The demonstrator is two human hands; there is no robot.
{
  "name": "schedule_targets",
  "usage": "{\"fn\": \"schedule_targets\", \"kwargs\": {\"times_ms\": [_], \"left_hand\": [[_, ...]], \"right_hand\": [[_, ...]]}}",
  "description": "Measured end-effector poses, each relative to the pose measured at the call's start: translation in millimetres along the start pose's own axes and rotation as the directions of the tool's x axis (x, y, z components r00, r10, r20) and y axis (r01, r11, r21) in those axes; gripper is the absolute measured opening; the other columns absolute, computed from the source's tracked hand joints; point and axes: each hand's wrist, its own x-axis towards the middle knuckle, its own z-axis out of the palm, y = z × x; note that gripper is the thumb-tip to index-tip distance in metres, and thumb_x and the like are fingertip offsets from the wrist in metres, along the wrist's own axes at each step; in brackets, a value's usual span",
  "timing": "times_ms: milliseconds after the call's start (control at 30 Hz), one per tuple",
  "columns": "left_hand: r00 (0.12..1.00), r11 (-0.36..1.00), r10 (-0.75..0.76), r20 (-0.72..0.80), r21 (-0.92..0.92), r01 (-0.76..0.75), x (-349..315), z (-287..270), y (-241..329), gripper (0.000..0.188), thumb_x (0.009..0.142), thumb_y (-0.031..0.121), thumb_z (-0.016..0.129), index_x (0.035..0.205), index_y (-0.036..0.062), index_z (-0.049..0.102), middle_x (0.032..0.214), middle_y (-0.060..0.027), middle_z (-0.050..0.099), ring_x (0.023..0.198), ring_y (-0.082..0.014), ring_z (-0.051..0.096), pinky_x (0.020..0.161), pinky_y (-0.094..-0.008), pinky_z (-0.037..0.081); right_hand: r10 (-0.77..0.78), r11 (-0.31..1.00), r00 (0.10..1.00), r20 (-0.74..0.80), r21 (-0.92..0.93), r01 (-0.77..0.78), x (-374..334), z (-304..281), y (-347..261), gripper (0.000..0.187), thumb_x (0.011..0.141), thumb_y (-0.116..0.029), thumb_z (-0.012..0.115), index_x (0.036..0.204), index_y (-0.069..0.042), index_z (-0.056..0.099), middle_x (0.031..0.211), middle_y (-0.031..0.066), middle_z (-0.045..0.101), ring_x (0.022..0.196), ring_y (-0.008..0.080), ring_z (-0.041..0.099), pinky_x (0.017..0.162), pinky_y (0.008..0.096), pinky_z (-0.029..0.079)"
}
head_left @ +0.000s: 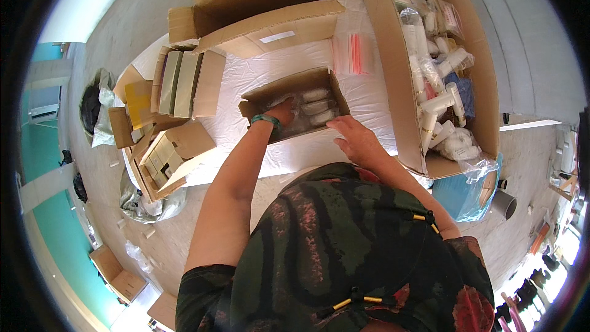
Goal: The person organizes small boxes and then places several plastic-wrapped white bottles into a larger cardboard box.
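An open cardboard box (pixel 289 83) stands on the white-covered table in front of me. Inside it, toward the right, lie several white, rounded pieces in clear plastic wrapping (pixel 318 107). My left hand (pixel 283 112), with a green band at the wrist, reaches down into the left part of this box, among clear plastic. Its fingers are mostly hidden, so their grip cannot be made out. At the near right corner of the box is my right hand (pixel 359 141), fingers stretched toward the rim and thumb apart, holding nothing.
A large carton (pixel 399 86) full of wrapped white bottles and tubes stands at the right. Behind the small box sits another big open carton (pixel 270 24). Clear bags with red edges (pixel 352 54) lie beside it. Cartons with flat boxes (pixel 178 83) and small boxes (pixel 161 160) line the left.
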Motion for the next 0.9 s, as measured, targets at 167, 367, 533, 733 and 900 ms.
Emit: {"fn": "schedule_targets", "kwargs": {"times_ms": [167, 367, 533, 733, 900], "left_hand": [[0.995, 0.999, 0.035, 0.092, 0.022, -0.037, -5, -11, 8, 0.056, 0.082, 0.021, 0.044, 0.136, 0.0127, 0.034, 0.139, -0.0171, 0.035, 0.128, -0.0314, 0.033, 0.106, -0.0397, 0.027], [0.998, 0.954, 0.068, 0.015, -0.292, -0.060, -34, -57, -1, 0.044, 0.080, 0.014, 0.048, 0.123, 0.0057, 0.050, 0.117, -0.0205, 0.055, 0.111, -0.0317, 0.052, 0.093, -0.0357, 0.040], [0.962, 0.909, 0.043, -0.269, -0.389, -0.149, -69, -89, 14, 0.039, 0.084, 0.015, 0.052, 0.120, -0.0011, 0.050, 0.109, -0.0180, 0.061, 0.101, -0.0246, 0.057, 0.087, -0.0320, 0.044], [0.907, 0.561, -0.109, -0.406, -0.779, -0.282, -107, -93, 79, 0.032, 0.090, 0.013, 0.051, 0.120, 0.0023, 0.051, 0.106, -0.0075, 0.060, 0.093, -0.0143, 0.057, 0.080, -0.0256, 0.045], [0.897, 0.547, -0.064, -0.437, -0.767, -0.335, -114, -85, 125, 0.028, 0.090, 0.010, 0.051, 0.116, 0.0014, 0.054, 0.102, -0.0056, 0.060, 0.091, -0.0138, 0.057, 0.080, -0.0254, 0.044]], "right_hand": [[-0.005, 1.000, 0.999, -0.049, 0.030, 0.006, -4, -4, 1, 0.041, 0.079, -0.008, 0.058, 0.119, -0.010, 0.049, 0.119, 0.0149, 0.049, 0.108, 0.0338, 0.049, 0.088, 0.0389, 0.044], [0.065, 0.992, 0.972, -0.225, 0.123, -0.038, -10, -42, 10, 0.034, 0.080, -0.006, 0.056, 0.114, -0.009, 0.052, 0.115, 0.0126, 0.052, 0.100, 0.0281, 0.055, 0.084, 0.0378, 0.047], [0.180, 0.982, 0.879, -0.441, 0.134, -0.134, -27, -92, 58, 0.031, 0.082, -0.006, 0.057, 0.113, -0.007, 0.056, 0.110, 0.0092, 0.054, 0.088, 0.0167, 0.058, 0.076, 0.0296, 0.048], [0.440, 0.898, 0.678, -0.588, 0.287, -0.334, -55, -145, 126, 0.028, 0.084, -0.013, 0.059, 0.110, -0.005, 0.058, 0.110, 0.0089, 0.058, 0.090, 0.0170, 0.059, 0.077, 0.0288, 0.047], [0.500, 0.862, 0.562, -0.659, 0.313, -0.400, -67, -164, 179, 0.027, 0.082, -0.013, 0.059, 0.108, -0.005, 0.060, 0.101, 0.0090, 0.063, 0.089, 0.0182, 0.061, 0.078, 0.0295, 0.047]]}}
